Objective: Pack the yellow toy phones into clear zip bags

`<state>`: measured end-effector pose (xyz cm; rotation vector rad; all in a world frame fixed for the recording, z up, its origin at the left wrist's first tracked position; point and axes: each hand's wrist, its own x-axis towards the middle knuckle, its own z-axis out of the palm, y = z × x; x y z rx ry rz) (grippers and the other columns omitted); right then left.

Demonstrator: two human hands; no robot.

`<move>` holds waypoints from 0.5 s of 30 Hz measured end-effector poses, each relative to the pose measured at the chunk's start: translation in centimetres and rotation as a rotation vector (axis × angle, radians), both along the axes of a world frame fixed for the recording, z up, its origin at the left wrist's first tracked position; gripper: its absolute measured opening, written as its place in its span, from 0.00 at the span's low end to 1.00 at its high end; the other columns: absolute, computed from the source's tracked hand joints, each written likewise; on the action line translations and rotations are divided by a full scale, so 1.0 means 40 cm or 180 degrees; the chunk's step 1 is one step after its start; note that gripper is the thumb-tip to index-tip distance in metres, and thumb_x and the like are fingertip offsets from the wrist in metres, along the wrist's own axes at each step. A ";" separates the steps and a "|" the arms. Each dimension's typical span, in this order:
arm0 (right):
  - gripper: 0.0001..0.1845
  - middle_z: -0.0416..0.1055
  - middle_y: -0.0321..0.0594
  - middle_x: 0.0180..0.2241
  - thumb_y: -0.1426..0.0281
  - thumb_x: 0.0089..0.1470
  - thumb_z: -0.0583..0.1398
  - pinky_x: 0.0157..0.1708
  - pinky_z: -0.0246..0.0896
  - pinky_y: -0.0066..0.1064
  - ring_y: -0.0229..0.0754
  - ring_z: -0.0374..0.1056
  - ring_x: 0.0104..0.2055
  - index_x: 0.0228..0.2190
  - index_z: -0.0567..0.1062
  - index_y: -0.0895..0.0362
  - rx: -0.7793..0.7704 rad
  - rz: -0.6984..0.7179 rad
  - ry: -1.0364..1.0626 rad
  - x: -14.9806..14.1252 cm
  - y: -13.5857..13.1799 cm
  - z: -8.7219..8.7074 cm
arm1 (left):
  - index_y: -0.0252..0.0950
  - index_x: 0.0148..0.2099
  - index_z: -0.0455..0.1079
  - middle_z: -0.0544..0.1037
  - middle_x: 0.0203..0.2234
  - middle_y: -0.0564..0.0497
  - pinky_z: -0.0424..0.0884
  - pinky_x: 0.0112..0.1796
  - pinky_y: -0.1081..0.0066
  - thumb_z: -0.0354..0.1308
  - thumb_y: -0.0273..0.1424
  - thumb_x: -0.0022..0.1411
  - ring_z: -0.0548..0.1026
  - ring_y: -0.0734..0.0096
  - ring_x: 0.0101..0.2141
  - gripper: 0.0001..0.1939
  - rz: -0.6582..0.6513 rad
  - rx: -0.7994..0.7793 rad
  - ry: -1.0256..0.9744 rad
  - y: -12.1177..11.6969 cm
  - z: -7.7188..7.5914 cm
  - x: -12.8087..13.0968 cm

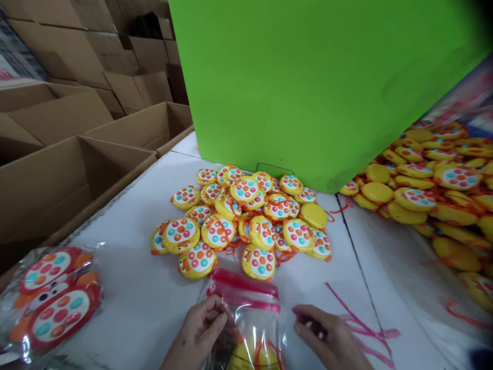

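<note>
My left hand (pixel 202 329) pinches the left edge of a clear plastic bag (pixel 250 318) with a red zip strip along its top. My right hand (pixel 327 334) grips the bag's right edge, fingers curled. Inside the bag, at the bottom of the view, lies a yellow round toy (pixel 252 357) with an orange cord. Just beyond the bag, a pile of yellow round toys (pixel 246 221) with coloured buttons and orange cords lies on the white table (pixel 146 288).
A bigger heap of the same yellow toys (pixel 435 190) covers the right side. Bagged red toys (pixel 54 298) lie at the near left. Open cardboard boxes (pixel 77 154) stand along the left. A green block (pixel 316 87) covers the upper view. Loose red strips (pixel 358 329) lie near my right hand.
</note>
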<state>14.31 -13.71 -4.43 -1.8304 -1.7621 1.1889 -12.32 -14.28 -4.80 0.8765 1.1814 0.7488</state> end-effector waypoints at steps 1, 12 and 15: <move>0.11 0.72 0.35 0.24 0.61 0.47 0.59 0.24 0.60 0.25 0.38 0.66 0.24 0.30 0.74 0.55 -0.0212 0.0055 0.0362 -0.038 0.010 0.002 | 0.37 0.29 0.63 0.76 0.24 0.51 0.69 0.28 0.72 0.56 0.43 0.55 0.75 0.68 0.27 0.15 -0.0008 0.0006 0.0019 -0.001 0.000 -0.001; 0.07 0.63 0.31 0.19 0.70 0.47 0.56 0.25 0.56 0.25 0.35 0.60 0.23 0.20 0.69 0.57 -0.0034 0.0001 0.1344 -0.070 0.000 -0.022 | 0.38 0.27 0.59 0.67 0.19 0.58 0.66 0.24 0.75 0.48 0.33 0.57 0.69 0.73 0.23 0.07 0.0021 0.0025 0.0309 -0.002 0.004 -0.011; 0.10 0.65 0.34 0.20 0.74 0.48 0.52 0.25 0.58 0.25 0.36 0.63 0.24 0.20 0.71 0.57 0.0147 0.0260 0.1207 -0.075 -0.006 -0.007 | 0.37 0.26 0.60 0.66 0.20 0.57 0.65 0.25 0.74 0.45 0.31 0.56 0.68 0.72 0.24 0.08 0.0048 0.0079 0.0423 -0.006 0.003 -0.008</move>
